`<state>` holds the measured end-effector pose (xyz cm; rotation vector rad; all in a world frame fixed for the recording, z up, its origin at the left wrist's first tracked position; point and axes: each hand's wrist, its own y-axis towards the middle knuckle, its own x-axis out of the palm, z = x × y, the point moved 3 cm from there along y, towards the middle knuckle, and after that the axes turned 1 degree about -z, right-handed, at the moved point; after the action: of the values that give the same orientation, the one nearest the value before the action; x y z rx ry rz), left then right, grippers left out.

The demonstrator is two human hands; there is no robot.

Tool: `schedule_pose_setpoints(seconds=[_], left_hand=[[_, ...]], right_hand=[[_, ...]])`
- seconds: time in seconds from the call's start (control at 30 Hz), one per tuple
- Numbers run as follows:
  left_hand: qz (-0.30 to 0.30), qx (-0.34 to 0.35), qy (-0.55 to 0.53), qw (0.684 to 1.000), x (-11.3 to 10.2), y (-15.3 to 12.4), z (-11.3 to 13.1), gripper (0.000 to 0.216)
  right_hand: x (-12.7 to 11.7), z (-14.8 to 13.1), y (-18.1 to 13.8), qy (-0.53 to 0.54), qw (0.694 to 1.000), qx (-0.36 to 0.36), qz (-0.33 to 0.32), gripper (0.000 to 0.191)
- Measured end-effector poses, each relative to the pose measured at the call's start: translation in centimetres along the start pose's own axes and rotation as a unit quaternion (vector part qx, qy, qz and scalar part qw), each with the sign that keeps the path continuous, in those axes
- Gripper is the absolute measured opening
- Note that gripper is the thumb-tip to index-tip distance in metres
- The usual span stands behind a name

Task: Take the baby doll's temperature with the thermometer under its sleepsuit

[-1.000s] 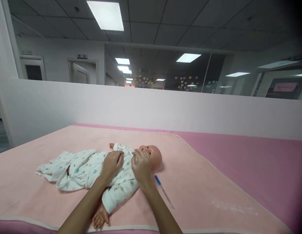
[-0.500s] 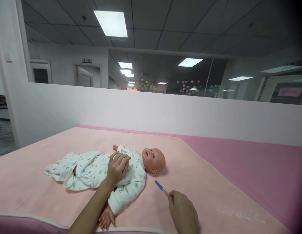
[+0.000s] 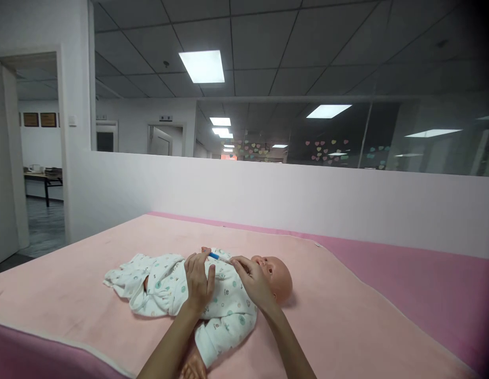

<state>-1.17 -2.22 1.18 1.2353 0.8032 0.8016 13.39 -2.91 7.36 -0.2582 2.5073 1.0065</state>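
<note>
A baby doll (image 3: 232,289) in a white patterned outfit lies on its back, its bald head (image 3: 281,279) to the right. My left hand (image 3: 199,279) is over the doll's belly and chest, fingers stretched and thumb apart. My right hand (image 3: 252,279) is above the doll's upper chest, partly hiding its face and neck. Between thumb and fingers it pinches a slim stick with a blue end (image 3: 215,256), perhaps a thermometer or pen. The blue end points left and reaches the left fingertips; whether they touch it, I cannot tell. The doll's near hand (image 3: 194,366) shows at the bottom edge.
The doll lies on a peach-coloured blanket (image 3: 347,316) over a pink padded surface (image 3: 437,279). Behind rises a low white wall (image 3: 307,197) topped by glass. At the left are an open doorway (image 3: 41,158) and a table with things on it (image 3: 42,176).
My right hand has brought the blue-ended stick up and left, from over the blanket to above the doll's chest. My left thumb has spread from the fingers. The view has turned left.
</note>
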Motion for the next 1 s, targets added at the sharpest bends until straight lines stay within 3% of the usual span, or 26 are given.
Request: schedule_pose_setpoints(seconds=[0.13, 0.27, 0.37, 0.43, 0.53, 0.57, 0.63, 0.73, 0.83, 0.9, 1.0], left_hand=[[0.021, -0.07, -0.01, 0.997, -0.1, 0.3, -0.6, 0.025], [-0.032, -0.032, -0.051, 0.998, -0.2, 0.5, 0.0, 0.022], [-0.041, -0.027, -0.087, 0.995, -0.2, 0.5, 0.2, 0.02], [-0.028, -0.078, -0.111, 0.99, -0.2, 0.5, -0.1, 0.023], [0.006, -0.199, -0.136, 0.97, -0.2, 0.7, -1.0, 0.031], [0.013, -0.226, -0.14, 0.964, -0.2, 0.8, -1.2, 0.031], [0.01, -0.245, -0.141, 0.959, -0.2, 0.9, -1.4, 0.03], [-0.028, -0.221, -0.132, 0.966, 0.1, 0.8, -1.3, 0.029], [-0.075, -0.178, -0.111, 0.975, 0.5, 0.5, -1.0, 0.028], [-0.09, -0.148, -0.088, 0.981, 0.7, 0.3, -0.8, 0.027], [-0.095, -0.108, -0.059, 0.988, 0.7, 0.2, -0.4, 0.025]], right_hand=[[0.1, 1.1, 0.2, 0.02, 1.0, -0.011, -0.004, 0.033], [0.0, 0.8, 0.5, -0.048, 0.999, 0.005, 0.008, 0.035], [-1.7, -0.9, 1.4, -0.142, 0.988, -0.023, 0.057, 0.039], [-4.1, -2.4, 1.8, -0.171, 0.977, -0.058, 0.112, 0.043], [-8.2, -3.7, 1.4, -0.067, 0.969, -0.049, 0.232, 0.047], [-9.1, -3.6, 1.1, 0.004, 0.97, -0.028, 0.242, 0.048], [-9.6, -2.6, 0.3, 0.116, 0.976, 0.035, 0.182, 0.049], [-8.9, -0.8, -0.9, 0.083, 0.991, 0.089, 0.059, 0.05], [-9.8, 0.0, -1.4, 0.003, 0.992, 0.052, 0.113, 0.049], [-10.7, -0.2, -1.3, 0.07, 0.984, 0.034, 0.159, 0.047], [-10.8, -1.2, -1.2, 0.128, 0.98, 0.04, 0.146, 0.046]])
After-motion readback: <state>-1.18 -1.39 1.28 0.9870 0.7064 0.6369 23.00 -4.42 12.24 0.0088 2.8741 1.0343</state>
